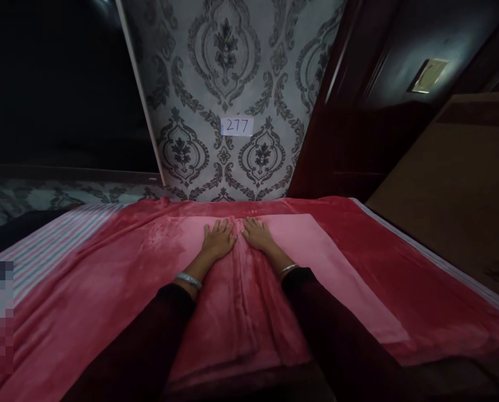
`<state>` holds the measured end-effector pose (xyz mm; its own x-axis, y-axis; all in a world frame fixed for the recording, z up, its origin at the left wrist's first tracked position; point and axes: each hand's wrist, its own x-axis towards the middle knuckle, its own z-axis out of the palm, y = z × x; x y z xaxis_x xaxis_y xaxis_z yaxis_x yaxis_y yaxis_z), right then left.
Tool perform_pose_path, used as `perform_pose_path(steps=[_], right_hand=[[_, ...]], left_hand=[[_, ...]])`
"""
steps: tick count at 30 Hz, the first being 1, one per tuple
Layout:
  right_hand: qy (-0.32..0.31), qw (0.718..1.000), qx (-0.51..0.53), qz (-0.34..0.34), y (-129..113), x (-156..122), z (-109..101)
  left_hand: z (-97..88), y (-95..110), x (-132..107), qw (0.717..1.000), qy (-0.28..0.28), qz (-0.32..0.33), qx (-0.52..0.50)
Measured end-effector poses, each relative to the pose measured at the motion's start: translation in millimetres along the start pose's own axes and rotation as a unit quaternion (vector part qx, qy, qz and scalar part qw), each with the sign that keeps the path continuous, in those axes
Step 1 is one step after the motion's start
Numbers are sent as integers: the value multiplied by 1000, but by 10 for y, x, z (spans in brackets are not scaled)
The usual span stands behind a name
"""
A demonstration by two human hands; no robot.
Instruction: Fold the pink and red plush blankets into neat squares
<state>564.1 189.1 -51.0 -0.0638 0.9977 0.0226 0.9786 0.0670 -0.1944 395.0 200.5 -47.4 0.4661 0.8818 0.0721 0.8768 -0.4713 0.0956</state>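
A red and pink plush blanket [316, 240] lies spread over a flat surface, with loose folds running between my arms. My left hand [219, 240] rests palm down on it near the far edge, fingers spread. Beside it, a short gap away, my right hand [256, 233] lies flat on the same blanket with its fingers stretched out. Both hands hold nothing. Each wrist wears a bracelet, and dark sleeves cover the forearms.
Striped cloth [61, 240] shows under the blanket at the left. A large dark screen [61, 89] stands behind on the left. Patterned wallpaper [224, 56] carries a paper label [236, 126] reading 277. To the right are a wall switch [429, 76] and a brown cardboard box [454, 184].
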Motion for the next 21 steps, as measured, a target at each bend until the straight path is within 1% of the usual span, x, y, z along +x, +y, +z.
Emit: perform_pose_path(steps=[3, 5, 9, 12, 14, 17, 21], right_hand=[[17, 1000, -4, -3, 16, -4, 40], [18, 1000, -4, -4, 26, -6, 45], [13, 1000, 0, 3, 28, -8, 1], [-12, 999, 35, 20, 8, -37, -86], [-30, 997, 72, 24, -12, -114, -144], [-30, 995, 98, 14, -33, -388, -180], [-26, 996, 90, -1, -42, -1009, -130]], left_hand=[[6, -3, -2, 1000, 6, -1, 4], [-1, -7, 5, 1000, 9, -1, 4], [9, -17, 9, 1000, 17, 8, -6], [20, -23, -4, 1000, 22, 12, -15], [9, -31, -6, 1000, 14, 12, -20], [-51, -46, 22, 999, -22, 5, -29], [-184, -25, 42, 997, -69, -4, -43]])
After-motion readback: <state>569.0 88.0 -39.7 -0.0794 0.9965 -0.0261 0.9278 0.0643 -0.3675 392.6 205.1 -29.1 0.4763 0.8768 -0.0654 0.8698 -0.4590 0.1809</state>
